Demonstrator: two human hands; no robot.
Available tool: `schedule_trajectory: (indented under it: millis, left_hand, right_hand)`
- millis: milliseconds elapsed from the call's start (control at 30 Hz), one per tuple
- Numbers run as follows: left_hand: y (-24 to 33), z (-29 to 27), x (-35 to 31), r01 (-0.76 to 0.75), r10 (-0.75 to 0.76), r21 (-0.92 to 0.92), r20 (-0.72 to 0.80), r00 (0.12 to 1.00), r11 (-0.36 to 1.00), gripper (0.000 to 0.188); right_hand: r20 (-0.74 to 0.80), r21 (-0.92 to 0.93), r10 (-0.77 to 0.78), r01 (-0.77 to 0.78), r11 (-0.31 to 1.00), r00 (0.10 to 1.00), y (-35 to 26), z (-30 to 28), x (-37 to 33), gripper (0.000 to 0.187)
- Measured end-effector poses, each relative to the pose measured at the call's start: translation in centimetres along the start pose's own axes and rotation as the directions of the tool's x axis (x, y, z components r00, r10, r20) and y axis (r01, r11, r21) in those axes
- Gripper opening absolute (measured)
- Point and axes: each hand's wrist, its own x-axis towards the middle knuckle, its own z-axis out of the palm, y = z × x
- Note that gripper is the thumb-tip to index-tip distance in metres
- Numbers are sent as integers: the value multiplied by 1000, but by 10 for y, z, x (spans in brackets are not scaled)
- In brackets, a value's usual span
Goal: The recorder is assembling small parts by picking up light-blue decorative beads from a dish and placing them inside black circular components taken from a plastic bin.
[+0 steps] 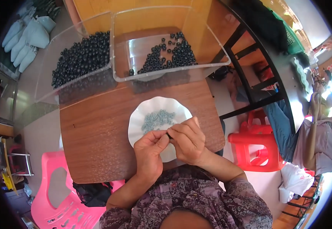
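Observation:
My left hand [150, 149] and my right hand [189, 141] meet above the near part of a white scalloped plate [137, 118]. Pinched between the fingertips of both is a small black bead-like piece [170, 136], mostly covered by the fingers. Small pale-green translucent pieces [159, 117] lie heaped on the plate. Beyond it, the left clear plastic bin [45, 86] holds a thick pile of round black pieces [82, 57] with holes. In the right clear bin [135, 23], fewer black pieces [173, 53] are spread toward its right side.
The brown wooden table [93, 141] carries the plate, with the bins at its far edge. A pink chair [51, 191] stands at left, red stools [255, 149] at right. Another person [315, 145] sits by a dark table [284, 80]. White sacks [32, 34] lie far left.

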Motion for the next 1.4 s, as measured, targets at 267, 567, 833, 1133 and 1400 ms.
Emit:
schedule_trajectory:
  millis: [267, 567, 833, 1133, 1400]
  left_hand:
    - [52, -2, 8, -282, 217, 351, 215, 952, 893, 11]
    - [198, -35, 124, -527, 753, 849, 319, 576, 44, 29]
    - [151, -12, 95, -618, 767, 750, 533, 356, -235, 42]
    - [82, -23, 60, -653, 629, 638, 322, 708, 409, 21]
    - [55, -13, 58, -559, 488, 546, 286, 825, 624, 16]
  right_hand:
    - [79, 97, -31, 24, 995, 996, 0, -14, 34, 46]
    - [105, 19, 336, -340, 940, 936, 107, -30, 132, 15]
    - [519, -425, 357, -127, 896, 777, 267, 34, 194, 12]
    - [712, -589, 408, 169, 790, 572, 289, 94, 193, 16]
    - [666, -272, 213, -33, 962, 715, 251, 46, 204, 21]
